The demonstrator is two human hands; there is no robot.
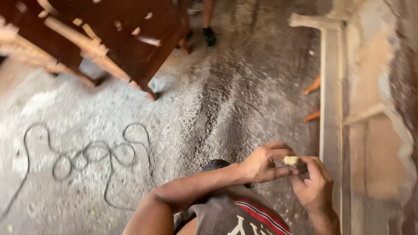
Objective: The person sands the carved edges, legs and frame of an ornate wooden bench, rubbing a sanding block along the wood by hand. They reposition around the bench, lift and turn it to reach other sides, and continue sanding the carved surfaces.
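Observation:
My left hand and my right hand meet low at the right, fingertips together around a small pale yellowish lump. Both hands pinch it from opposite sides; what the lump is made of cannot be told. My left forearm crosses in from the lower middle over a grey sleeveless shirt. Below the hands lies a dusty concrete floor.
A pale wooden frame stands along the right, close to my right hand. Dark wooden furniture sits at the upper left. A looped cable lies on the floor at left. Another person's feet show at the top.

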